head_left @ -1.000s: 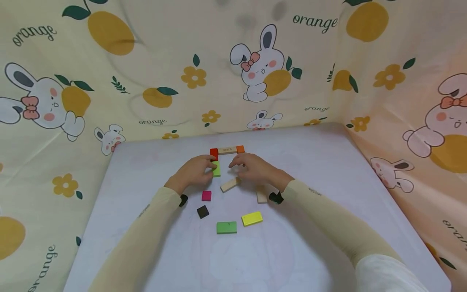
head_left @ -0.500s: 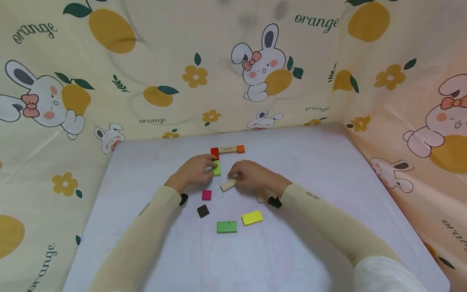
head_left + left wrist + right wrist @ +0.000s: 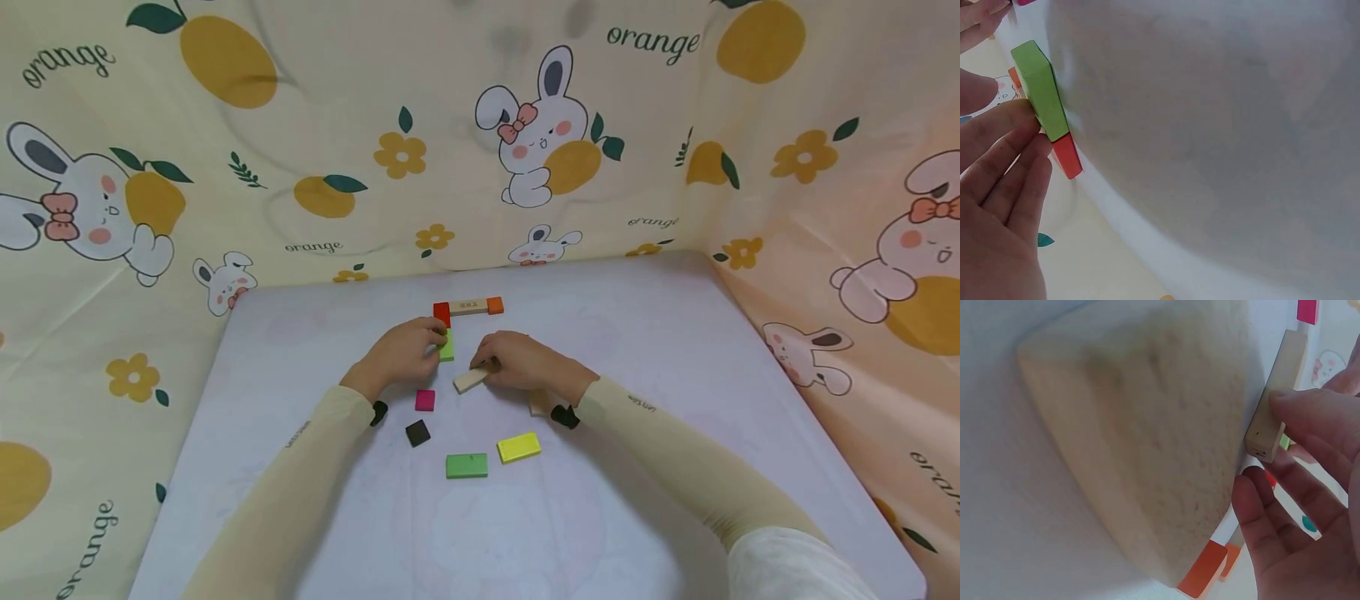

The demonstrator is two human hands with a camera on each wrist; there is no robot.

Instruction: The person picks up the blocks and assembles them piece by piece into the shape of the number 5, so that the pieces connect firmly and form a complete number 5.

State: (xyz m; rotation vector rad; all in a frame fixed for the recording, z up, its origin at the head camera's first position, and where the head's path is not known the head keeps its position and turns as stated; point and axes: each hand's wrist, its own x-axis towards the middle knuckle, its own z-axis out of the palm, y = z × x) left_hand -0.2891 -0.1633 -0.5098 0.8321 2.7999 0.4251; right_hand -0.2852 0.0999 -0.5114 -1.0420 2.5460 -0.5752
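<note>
My left hand rests its fingertips against a lime green block, which stands end to end with a red block in the left wrist view. The thumb sits off the block there. With thumb and fingers, my right hand pinches a plain wooden block by one end; its other end points toward the left hand in the head view. Behind both hands, a printed wooden block joins the red block to an orange block.
Under the right wrist lies another wooden block, large in the right wrist view. Nearer the person are a magenta block, a black block, a green block and a yellow block. Patterned cloth walls the white table.
My right hand has come down and toward the person, from above the wooden block to a grip on its end. The left hand stays almost still at the lime green block.
</note>
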